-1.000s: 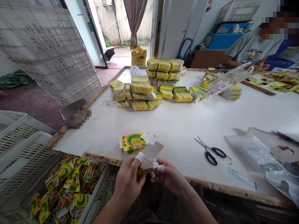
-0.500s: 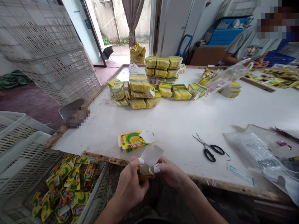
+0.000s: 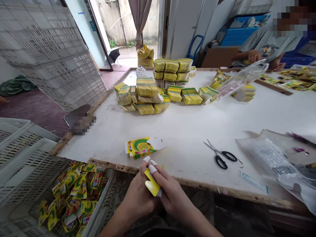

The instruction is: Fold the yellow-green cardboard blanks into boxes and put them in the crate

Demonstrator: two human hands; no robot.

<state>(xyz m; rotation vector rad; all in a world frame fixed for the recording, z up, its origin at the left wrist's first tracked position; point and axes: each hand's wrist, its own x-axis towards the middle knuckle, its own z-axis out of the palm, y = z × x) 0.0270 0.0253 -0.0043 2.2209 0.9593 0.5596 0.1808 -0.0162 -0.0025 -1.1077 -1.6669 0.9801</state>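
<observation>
Yellow box | long axis slants up-left | both hands pinch it

The small yellow carton is closed and tilted, pressed between both hands just below the near edge of the table.

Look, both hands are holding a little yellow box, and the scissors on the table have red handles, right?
Not quite. The head view shows the scissors have black handles, not red. The rest is right: the left hand and right hand both hold the little yellow box, and the scissors lie on the table.
</observation>
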